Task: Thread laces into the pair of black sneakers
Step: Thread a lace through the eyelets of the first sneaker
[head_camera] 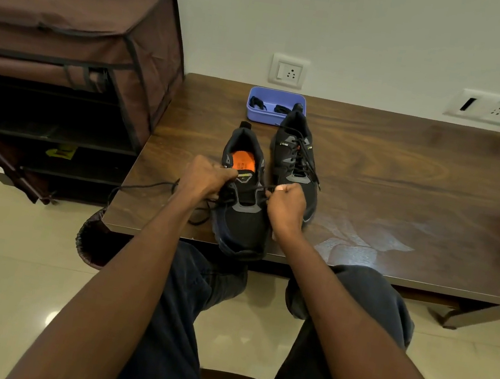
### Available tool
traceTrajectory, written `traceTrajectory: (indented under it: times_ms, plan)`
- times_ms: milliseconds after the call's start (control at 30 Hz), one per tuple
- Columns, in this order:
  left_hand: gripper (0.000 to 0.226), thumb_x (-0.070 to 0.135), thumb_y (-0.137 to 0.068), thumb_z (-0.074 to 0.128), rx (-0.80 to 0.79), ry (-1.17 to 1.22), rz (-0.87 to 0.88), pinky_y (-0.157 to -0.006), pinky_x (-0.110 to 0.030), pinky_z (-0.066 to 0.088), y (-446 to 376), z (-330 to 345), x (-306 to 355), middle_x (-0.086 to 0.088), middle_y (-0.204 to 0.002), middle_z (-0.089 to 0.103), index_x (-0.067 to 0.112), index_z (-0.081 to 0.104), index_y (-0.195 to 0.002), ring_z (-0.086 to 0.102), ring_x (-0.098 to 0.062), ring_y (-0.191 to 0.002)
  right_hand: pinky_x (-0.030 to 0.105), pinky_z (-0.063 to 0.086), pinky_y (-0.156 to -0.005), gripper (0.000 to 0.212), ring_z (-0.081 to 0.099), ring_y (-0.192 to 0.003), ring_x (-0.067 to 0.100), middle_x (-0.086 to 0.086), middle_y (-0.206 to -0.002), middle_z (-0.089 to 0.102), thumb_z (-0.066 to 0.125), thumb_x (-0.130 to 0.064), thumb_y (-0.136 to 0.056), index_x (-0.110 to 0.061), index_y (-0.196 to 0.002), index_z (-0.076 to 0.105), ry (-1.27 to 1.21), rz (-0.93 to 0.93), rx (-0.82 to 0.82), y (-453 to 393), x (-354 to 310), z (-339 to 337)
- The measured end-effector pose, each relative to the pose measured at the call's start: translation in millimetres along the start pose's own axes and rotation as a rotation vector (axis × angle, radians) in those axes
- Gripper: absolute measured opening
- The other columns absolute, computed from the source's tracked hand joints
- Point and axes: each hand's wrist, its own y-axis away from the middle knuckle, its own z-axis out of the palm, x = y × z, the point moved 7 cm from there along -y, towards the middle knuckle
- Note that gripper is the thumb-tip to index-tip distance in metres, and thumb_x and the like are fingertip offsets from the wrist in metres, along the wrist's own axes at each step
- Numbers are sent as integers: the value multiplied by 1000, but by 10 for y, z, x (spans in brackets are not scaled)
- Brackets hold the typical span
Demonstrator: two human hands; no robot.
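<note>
1. The near sneaker (pixel 242 217) is set at the table's (pixel 406 188) front edge, its toe overhanging toward six o'clock; its orange insole shows at twelve o'clock of the hands.
2. The black lace (pixel 250 188) is seen crossing the lower eyelets only; the upper eyelets appear unthreaded, so this shoe is judged to be at an early stage.
3. The left hand (pixel 206 177) is curled tight round the lace at nine o'clock of the tongue; the slack is trailed off toward eight o'clock over the table edge.
4. The right hand (pixel 285 204) is closed in a pinch on the other lace end at three o'clock.
5. The second sneaker (pixel 297 160) lies just beside, at one o'clock, and looks fully laced.
6. A blue tray (pixel 274 118) holding dark bundles, apparently spare laces, stands at twelve o'clock.
7. For a good result, both ends should be pulled evenly so the lengths match, the crossing laid flat without twist, and the shoe kept from sliding off the edge.
</note>
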Motion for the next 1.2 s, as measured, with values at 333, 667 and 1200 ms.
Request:
traceTrajectory:
  times_ms: [333,667,1200]
  plan:
    - [27,33,-89,69,-67,-47,60,-42,-21,47,77,18,-9,-6,-67,67,11,63,-74,61,-12,-48,37,33,-114,32,25,-143,25,9,-157,25,61,-10,-92,-14,-124,65,544,-641,-259,146,-352,193]
    - [32,35,-78,73,-30,-68,74,-52,-28,32,58,2,21,-3,-58,50,17,55,-59,40,-12,-49,46,51,-80,12,59,-92,29,6,-113,54,49,-5,-92,-9,-101,57,501,-503,6,192,-377,42]
    - [27,35,-87,68,-33,-109,75,-42,-20,39,34,5,-18,-1,-60,65,14,67,-70,55,-10,-50,53,13,-117,23,5,-148,29,6,-163,17,63,-27,-92,-25,-112,73,780,-734,-225,209,-337,296]
